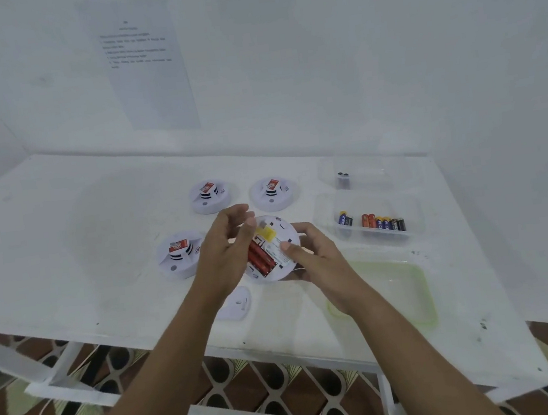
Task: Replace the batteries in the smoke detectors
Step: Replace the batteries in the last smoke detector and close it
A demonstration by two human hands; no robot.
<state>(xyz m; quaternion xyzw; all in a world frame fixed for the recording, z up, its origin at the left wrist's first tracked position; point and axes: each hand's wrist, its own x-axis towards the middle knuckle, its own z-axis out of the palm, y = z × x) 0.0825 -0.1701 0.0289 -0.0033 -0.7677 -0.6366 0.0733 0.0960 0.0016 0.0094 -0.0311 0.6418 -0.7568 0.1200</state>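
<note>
A round white smoke detector (pixel 278 238) is held underside up above the table, with red batteries (pixel 261 259) lying in its open bay. My right hand (pixel 313 257) grips its right edge, thumb on the label. My left hand (pixel 225 247) is at its left side, its fingers curled over the batteries; whether they pinch one I cannot tell. A detached white cover (pixel 237 303) lies on the table below. Three more detectors (pixel 209 196) (pixel 272 193) (pixel 180 255) sit face up with red tags on top.
A clear tray (pixel 415 221) at the right holds several blue, red and black batteries (pixel 383 221). Behind it a second clear tray (pixel 370 171) holds two dark batteries. A green-rimmed tray (pixel 410 290) sits near the front right. A printed sheet (pixel 144 64) hangs on the wall.
</note>
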